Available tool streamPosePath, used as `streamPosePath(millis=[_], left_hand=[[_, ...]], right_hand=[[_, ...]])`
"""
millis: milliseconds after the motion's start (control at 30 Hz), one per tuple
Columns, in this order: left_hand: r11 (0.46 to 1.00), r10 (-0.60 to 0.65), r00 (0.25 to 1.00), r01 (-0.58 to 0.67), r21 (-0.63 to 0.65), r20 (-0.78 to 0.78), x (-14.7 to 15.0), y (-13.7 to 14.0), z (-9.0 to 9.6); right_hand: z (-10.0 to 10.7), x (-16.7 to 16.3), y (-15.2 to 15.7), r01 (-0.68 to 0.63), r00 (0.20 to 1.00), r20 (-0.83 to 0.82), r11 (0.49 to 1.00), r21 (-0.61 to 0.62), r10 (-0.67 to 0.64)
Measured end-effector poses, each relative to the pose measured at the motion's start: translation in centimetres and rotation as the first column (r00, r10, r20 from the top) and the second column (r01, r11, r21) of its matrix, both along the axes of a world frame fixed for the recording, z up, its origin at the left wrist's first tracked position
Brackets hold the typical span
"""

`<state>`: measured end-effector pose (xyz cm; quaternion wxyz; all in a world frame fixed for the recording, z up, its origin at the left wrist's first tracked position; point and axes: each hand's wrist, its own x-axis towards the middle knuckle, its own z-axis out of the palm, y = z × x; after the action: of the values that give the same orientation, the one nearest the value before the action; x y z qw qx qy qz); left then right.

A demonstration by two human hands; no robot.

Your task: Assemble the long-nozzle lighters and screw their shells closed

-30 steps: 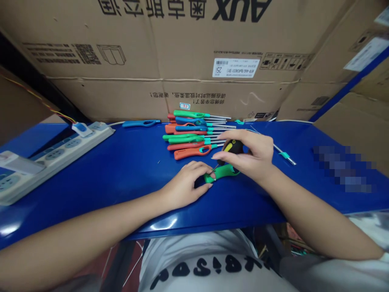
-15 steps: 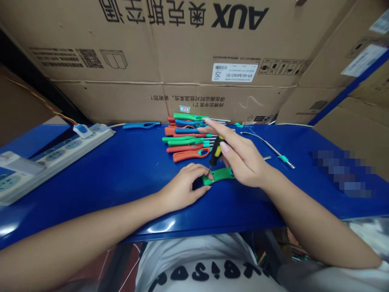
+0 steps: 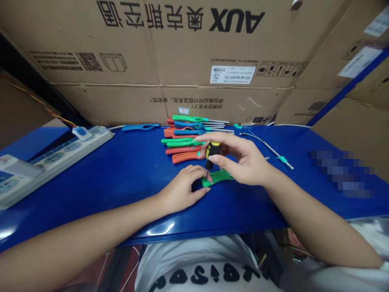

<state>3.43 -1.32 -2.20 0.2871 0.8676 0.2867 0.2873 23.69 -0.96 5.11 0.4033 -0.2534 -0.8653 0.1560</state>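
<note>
A green long-nosed lighter (image 3: 219,177) lies on the blue table, its far end hidden behind my right hand. My left hand (image 3: 186,184) grips its near end between thumb and fingers. In my right hand (image 3: 243,160) is a black and yellow screwdriver (image 3: 210,156), held by its handle and tilted slightly. Its tip meets the lighter's body close to my left fingertips. Just beyond my hands several red, orange, blue and green lighters (image 3: 182,144) lie in a pile, metal tubes pointing right.
A white power strip (image 3: 60,162) runs along the left. One blue lighter (image 3: 140,127) lies at the back, before an upright cardboard box (image 3: 182,48). On the right is a loose metal tube (image 3: 270,147) with wires and a green piece.
My right hand has shifted slightly left and turned around the screwdriver, whose handle now stands more upright. The left hand keeps its grip on the lighter.
</note>
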Motion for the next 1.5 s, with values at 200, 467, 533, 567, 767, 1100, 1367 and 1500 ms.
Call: streamPosePath(millis=[200,467,533,567,767,1100,1367,1500], left_hand=[[0.999,0.015,1.0,-0.015,0.043,0.004,0.0,0.1,-0.2],[1.0,0.01,1.0,-0.01,0.003,0.0,0.0,0.0,0.0],[1.0,0.009,1.0,-0.009,0.007,0.003,0.1,0.0,-0.1],[1.0,0.008,1.0,-0.008,0.011,0.004,0.0,0.0,-0.1],[1.0,0.008,1.0,-0.008,-0.001,0.007,0.0,-0.1,0.0],[1.0,0.006,1.0,-0.006,0.007,0.02,0.0,-0.1,0.0],[1.0,0.015,1.0,-0.015,-0.013,-0.005,0.0,0.0,-0.1],[1.0,0.009,1.0,-0.009,-0.009,0.012,0.0,-0.1,0.0]], right_hand=[[-0.5,-0.2,-0.1,0.166,0.983,0.003,0.896,0.411,-0.183],[-0.2,-0.4,-0.4,0.167,0.984,-0.008,0.922,0.35,-0.176],[-0.4,-0.3,-0.3,0.21,0.973,-0.013,0.868,0.451,-0.229],[-0.4,-0.3,-0.4,0.193,0.977,0.0,0.878,0.439,-0.215],[0.6,-0.5,-0.8,0.037,0.999,-0.027,0.993,0.11,-0.034],[0.3,-0.5,-0.6,0.018,0.998,0.054,0.998,0.059,-0.022],[-0.1,0.1,0.0,0.158,0.979,0.051,0.895,0.416,-0.197],[0.6,0.0,-0.4,-0.002,0.998,0.065,0.99,0.144,-0.008]])
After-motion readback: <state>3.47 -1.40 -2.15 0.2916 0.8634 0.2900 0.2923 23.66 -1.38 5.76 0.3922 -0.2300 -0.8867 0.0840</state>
